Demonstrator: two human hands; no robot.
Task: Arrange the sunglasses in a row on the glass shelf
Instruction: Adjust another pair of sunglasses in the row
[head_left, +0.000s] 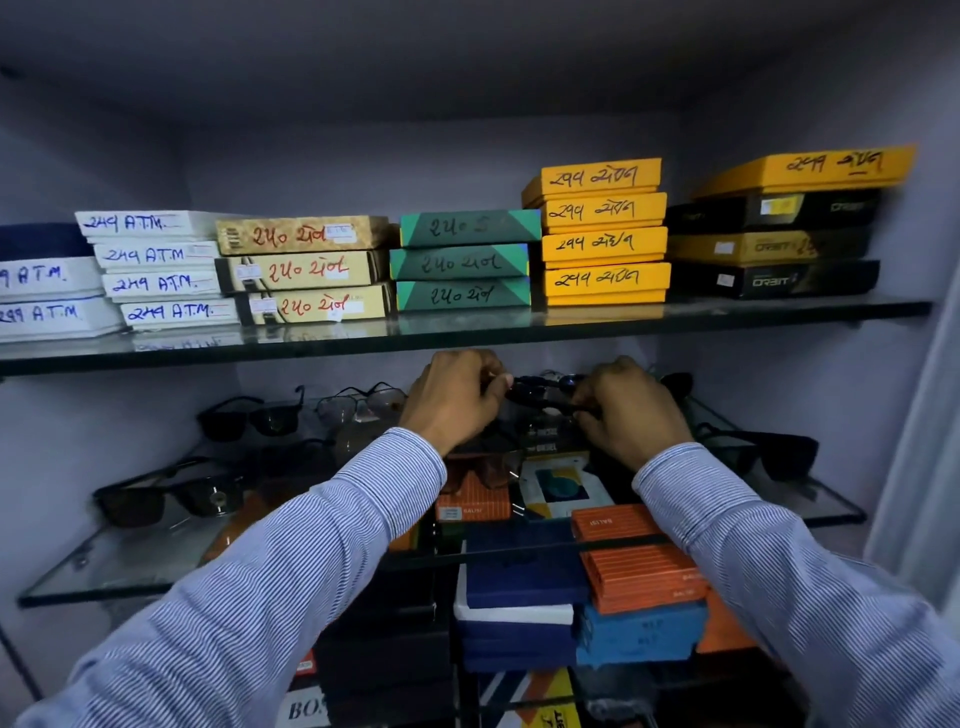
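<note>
Both my hands reach under the upper shelf and hold one dark pair of sunglasses (540, 393) between them, at the back middle of the glass shelf (119, 571). My left hand (457, 397) grips its left end and my right hand (631, 410) grips its right end. On the shelf's left side lie a dark pair (169, 493) near the front, another dark pair (252, 418) behind it and a clear-lensed pair (361, 405). A further dark pair (769, 452) lies at the right. A brown-lensed pair (483, 470) shows below my wrists.
The upper glass shelf (467, 338) hangs just above my hands, loaded with stacked labelled boxes (605, 244). Orange boxes (639, 561), blue boxes (519, 577) and dark ones are piled under the lower glass. Cabinet walls close both sides.
</note>
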